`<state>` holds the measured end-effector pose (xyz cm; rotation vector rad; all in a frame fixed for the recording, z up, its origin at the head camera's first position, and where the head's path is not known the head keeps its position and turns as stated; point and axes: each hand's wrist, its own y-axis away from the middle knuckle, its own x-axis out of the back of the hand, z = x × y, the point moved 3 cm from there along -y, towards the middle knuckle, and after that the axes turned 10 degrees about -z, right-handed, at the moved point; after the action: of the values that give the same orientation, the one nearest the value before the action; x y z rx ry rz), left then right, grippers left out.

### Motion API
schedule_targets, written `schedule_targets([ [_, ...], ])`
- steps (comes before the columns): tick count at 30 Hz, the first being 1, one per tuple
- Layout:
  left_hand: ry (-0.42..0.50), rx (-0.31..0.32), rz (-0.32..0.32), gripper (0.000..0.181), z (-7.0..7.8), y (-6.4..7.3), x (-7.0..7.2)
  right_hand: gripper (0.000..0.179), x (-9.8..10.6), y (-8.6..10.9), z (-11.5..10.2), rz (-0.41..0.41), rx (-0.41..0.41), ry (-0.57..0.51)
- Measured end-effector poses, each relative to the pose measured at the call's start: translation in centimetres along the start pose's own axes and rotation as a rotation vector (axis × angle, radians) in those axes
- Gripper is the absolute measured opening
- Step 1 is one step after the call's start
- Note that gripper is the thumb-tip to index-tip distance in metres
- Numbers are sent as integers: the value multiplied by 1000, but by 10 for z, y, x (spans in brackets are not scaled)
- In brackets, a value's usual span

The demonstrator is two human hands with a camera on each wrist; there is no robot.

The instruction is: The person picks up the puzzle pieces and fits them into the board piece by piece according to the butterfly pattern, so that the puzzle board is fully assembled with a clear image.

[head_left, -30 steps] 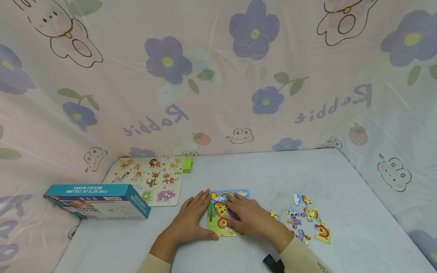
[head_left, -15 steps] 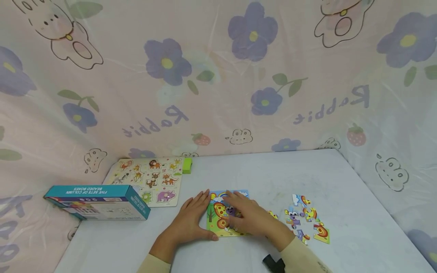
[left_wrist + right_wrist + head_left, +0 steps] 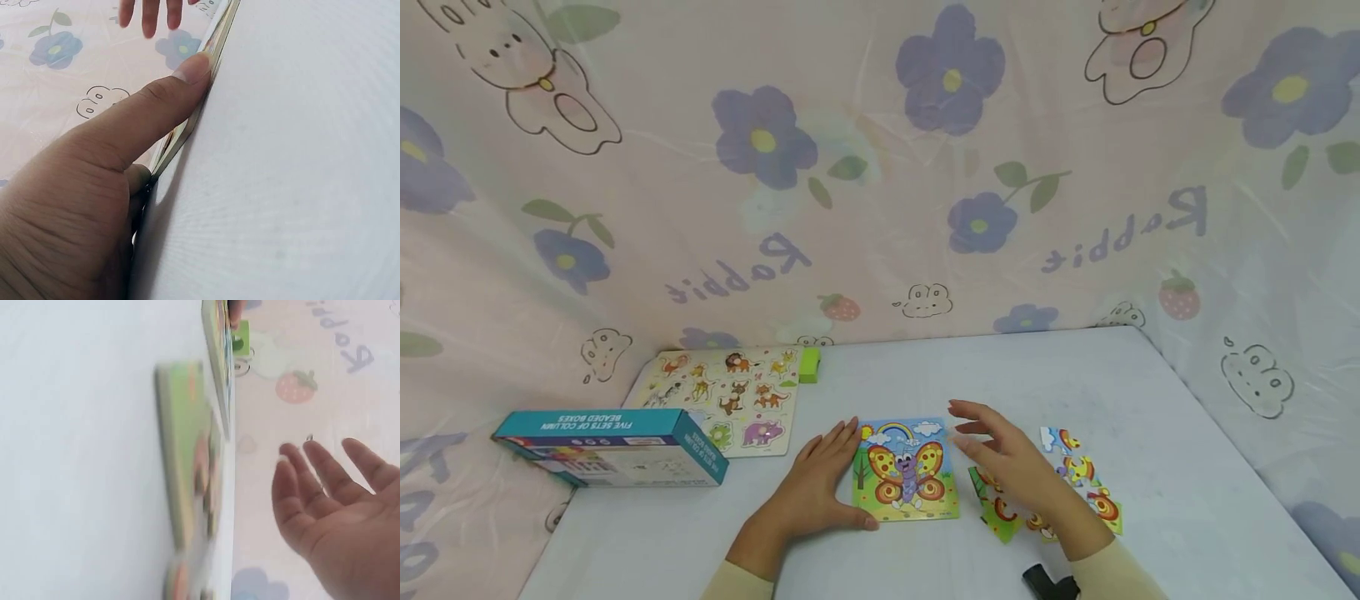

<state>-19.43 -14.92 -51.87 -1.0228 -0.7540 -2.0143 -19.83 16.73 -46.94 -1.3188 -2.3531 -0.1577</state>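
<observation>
We see the butterfly puzzle near the middle. Our left hand is spread wide, touching its left side. Our right hand, fingers loosely apart, hovers by loose pieces on the right.

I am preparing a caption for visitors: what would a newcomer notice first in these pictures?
Probably the bright butterfly puzzle on the table, with the left hand at its left edge. Next, the loose puzzle pieces to its right, partly hidden behind the right hand, and the teal box at the table's left side.
</observation>
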Motion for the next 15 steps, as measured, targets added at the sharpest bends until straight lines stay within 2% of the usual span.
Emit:
schedule_targets([
  [4,0,0,2,136,-1,0,-1,43,22,16,3,44,3,-88],
  [7,3,-1,4,136,-2,0,-1,46,39,27,6,67,14,-130],
  [15,6,4,-2,136,-1,0,0,62,78,51,23,76,152,-294],
])
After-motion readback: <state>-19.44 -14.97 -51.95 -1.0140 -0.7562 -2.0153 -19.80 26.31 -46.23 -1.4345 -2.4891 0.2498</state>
